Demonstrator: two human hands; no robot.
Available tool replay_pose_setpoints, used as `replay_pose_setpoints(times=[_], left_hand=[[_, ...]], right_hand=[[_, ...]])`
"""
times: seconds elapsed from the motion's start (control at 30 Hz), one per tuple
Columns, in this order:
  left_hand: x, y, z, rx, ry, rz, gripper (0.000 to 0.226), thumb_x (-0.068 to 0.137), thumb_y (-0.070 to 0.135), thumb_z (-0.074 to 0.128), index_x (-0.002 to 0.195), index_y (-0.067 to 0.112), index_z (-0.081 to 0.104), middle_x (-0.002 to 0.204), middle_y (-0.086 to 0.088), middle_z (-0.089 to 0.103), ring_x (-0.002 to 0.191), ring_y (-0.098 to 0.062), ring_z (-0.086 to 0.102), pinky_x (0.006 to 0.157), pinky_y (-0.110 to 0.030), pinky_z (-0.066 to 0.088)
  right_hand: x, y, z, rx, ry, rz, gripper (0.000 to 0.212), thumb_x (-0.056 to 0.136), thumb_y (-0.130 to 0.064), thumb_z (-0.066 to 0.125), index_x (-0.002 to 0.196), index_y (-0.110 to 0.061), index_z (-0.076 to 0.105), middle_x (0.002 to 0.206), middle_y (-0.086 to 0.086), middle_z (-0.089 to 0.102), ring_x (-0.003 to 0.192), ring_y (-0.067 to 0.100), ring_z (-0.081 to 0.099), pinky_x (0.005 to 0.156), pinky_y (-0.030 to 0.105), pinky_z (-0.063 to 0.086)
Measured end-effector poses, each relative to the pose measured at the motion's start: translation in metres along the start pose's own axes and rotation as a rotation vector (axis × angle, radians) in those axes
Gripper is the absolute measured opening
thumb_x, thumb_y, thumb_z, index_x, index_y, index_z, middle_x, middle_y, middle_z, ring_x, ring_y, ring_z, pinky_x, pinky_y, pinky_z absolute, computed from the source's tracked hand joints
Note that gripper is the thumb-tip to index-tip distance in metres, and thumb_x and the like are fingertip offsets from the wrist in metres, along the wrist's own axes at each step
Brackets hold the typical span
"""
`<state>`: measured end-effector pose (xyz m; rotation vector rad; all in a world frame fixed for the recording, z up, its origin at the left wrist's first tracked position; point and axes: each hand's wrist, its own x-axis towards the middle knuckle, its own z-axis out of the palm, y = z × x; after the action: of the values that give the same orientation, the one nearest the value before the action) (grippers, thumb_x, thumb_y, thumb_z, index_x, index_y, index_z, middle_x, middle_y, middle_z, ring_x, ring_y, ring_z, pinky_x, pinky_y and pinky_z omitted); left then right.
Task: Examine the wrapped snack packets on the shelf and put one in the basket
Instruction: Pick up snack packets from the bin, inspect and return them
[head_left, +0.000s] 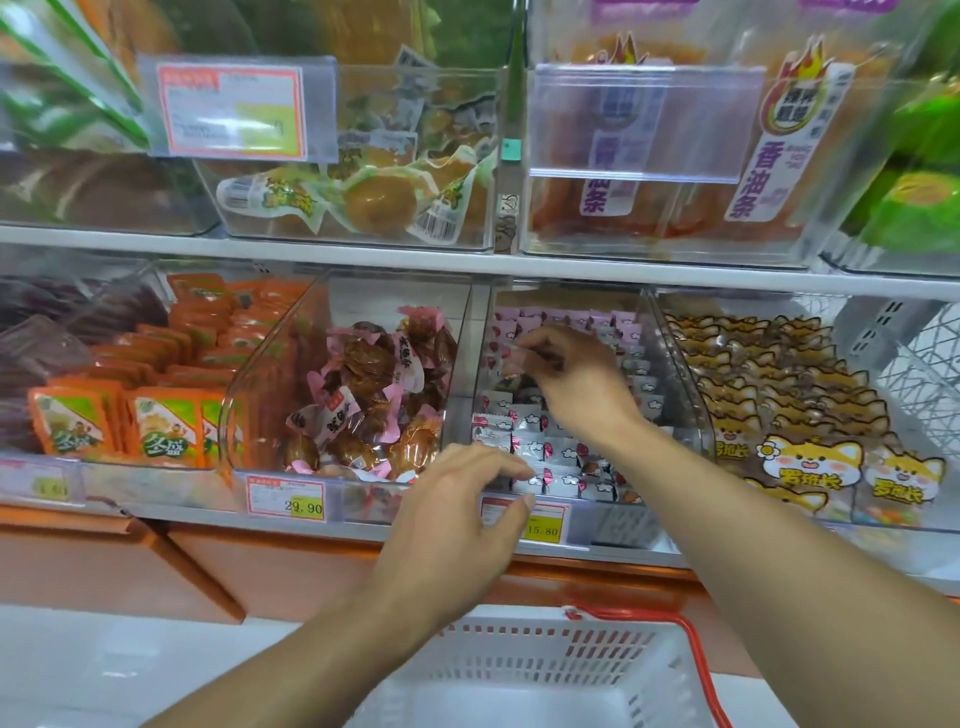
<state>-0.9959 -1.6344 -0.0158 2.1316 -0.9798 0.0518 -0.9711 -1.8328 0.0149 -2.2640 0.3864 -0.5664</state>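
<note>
**Both hands at the pink-and-white packet bin, basket waiting below**

Taking the clear bin of pink-and-white snack packets (550, 457) as the landmark: to its left sit the orange packets (156, 421), then a bin of brown snacks in pink-edged wrap (374, 395). At the landmark bin's front lip is the left hand (457, 514), fingers loosely bent, fingertips (522, 475) touching or almost touching the front-row packets; it does not seem to grip one. Deeper in the same bin, the right hand (576, 387) has its fingers curled down towards a packet (506, 358) in the upper rows, the grip seemingly pinched on it, though blur keeps this uncertain. To the bin's right lie the cat-print packets (810, 462). Below the bin, in front of the shelf, is the white basket (550, 644) with its red handle (696, 670); what shows of its inside holds nothing.

The task looks early: examining is under way, and picking one packet and dropping it in the basket remains. The packets stand in rows on edge, faces forward, long axes running across the bin; how the pinched one lies I cannot tell.
</note>
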Motion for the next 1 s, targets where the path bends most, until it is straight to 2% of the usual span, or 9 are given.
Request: replay_pose_setpoints(times=[0.13, 0.23, 0.33, 0.4, 0.53, 0.73, 0.87, 0.93, 1.0], left_hand=[[-0.003, -0.001, -0.001, -0.005, -0.019, -0.004, 0.018, 0.091, 0.032, 0.071, 0.108, 0.036, 0.071, 0.106, 0.027, 0.064, 0.11, 0.009, 0.051, 0.092, -0.004, 0.034], [-0.003, -0.001, -0.002, -0.015, -0.028, -0.009, 0.018, 0.091, 0.032, 0.071, 0.109, 0.036, 0.071, 0.107, 0.027, 0.063, 0.111, 0.009, 0.051, 0.093, -0.006, 0.035], [-0.004, -0.002, -0.002, -0.019, -0.038, -0.019, 0.019, 0.091, 0.035, 0.071, 0.109, 0.038, 0.07, 0.106, 0.029, 0.062, 0.112, 0.011, 0.049, 0.092, -0.006, 0.035], [-0.005, -0.002, -0.003, -0.02, -0.036, -0.013, 0.019, 0.09, 0.034, 0.072, 0.108, 0.038, 0.07, 0.105, 0.031, 0.061, 0.112, 0.012, 0.049, 0.092, -0.006, 0.035], [-0.005, -0.002, -0.003, -0.032, -0.033, -0.005, 0.017, 0.089, 0.032, 0.073, 0.106, 0.036, 0.071, 0.105, 0.029, 0.062, 0.111, 0.007, 0.052, 0.097, -0.014, 0.04], [-0.006, -0.002, -0.002, -0.013, -0.048, 0.006, 0.015, 0.091, 0.035, 0.071, 0.106, 0.037, 0.07, 0.105, 0.029, 0.062, 0.113, 0.011, 0.049, 0.095, -0.006, 0.034], [-0.007, -0.003, -0.002, -0.013, -0.048, 0.011, 0.015, 0.091, 0.034, 0.072, 0.106, 0.036, 0.071, 0.106, 0.029, 0.062, 0.113, 0.01, 0.05, 0.093, -0.004, 0.034], [-0.006, -0.003, -0.002, -0.017, -0.045, 0.012, 0.016, 0.09, 0.033, 0.073, 0.106, 0.036, 0.071, 0.106, 0.029, 0.062, 0.114, 0.009, 0.05, 0.094, -0.006, 0.035], [-0.005, -0.002, -0.003, -0.024, -0.026, 0.016, 0.016, 0.09, 0.031, 0.074, 0.104, 0.035, 0.071, 0.106, 0.029, 0.062, 0.114, 0.008, 0.051, 0.094, -0.006, 0.036]], right_hand=[[0.0, -0.001, 0.008, -0.39, -0.277, -0.111, 0.034, 0.102, -0.008, 0.056, 0.127, -0.025, 0.068, 0.132, -0.003, 0.068, 0.117, 0.018, 0.065, 0.105, 0.031, 0.049], [0.005, -0.001, 0.005, -0.426, -0.22, -0.079, 0.041, 0.101, -0.001, 0.052, 0.128, -0.027, 0.068, 0.136, -0.001, 0.066, 0.123, 0.021, 0.063, 0.109, 0.04, 0.048], [0.013, 0.003, 0.0, -0.386, -0.059, 0.023, 0.037, 0.102, -0.008, 0.05, 0.124, -0.03, 0.07, 0.132, -0.003, 0.068, 0.1, 0.017, 0.072, 0.092, 0.036, 0.059], [0.015, 0.008, -0.002, -0.45, -0.066, 0.055, 0.034, 0.101, -0.012, 0.054, 0.12, -0.034, 0.071, 0.128, -0.004, 0.07, 0.093, 0.019, 0.072, 0.087, 0.038, 0.061], [0.017, 0.013, 0.003, -0.603, -0.266, 0.096, 0.029, 0.101, -0.036, 0.059, 0.128, -0.036, 0.066, 0.139, 0.001, 0.062, 0.125, 0.031, 0.057, 0.109, 0.049, 0.044], [0.024, 0.008, -0.003, -0.592, -0.349, 0.177, 0.042, 0.096, -0.044, 0.065, 0.137, -0.037, 0.059, 0.152, 0.0, 0.05, 0.141, 0.031, 0.042, 0.117, 0.051, 0.033], [0.019, 0.006, 0.002, -0.524, -0.234, 0.181, 0.011, 0.096, -0.035, 0.067, 0.105, -0.037, 0.073, 0.125, -0.007, 0.07, 0.117, 0.023, 0.063, 0.109, 0.046, 0.044], [0.016, 0.005, 0.003, -0.459, -0.112, 0.151, 0.024, 0.099, -0.019, 0.06, 0.084, -0.036, 0.068, 0.098, -0.015, 0.072, 0.094, 0.014, 0.069, 0.101, 0.04, 0.05], [0.015, 0.003, -0.001, -0.322, 0.04, 0.098, 0.031, 0.1, -0.011, 0.052, 0.08, -0.034, 0.06, 0.085, -0.017, 0.069, 0.073, 0.0, 0.066, 0.079, 0.025, 0.055]])
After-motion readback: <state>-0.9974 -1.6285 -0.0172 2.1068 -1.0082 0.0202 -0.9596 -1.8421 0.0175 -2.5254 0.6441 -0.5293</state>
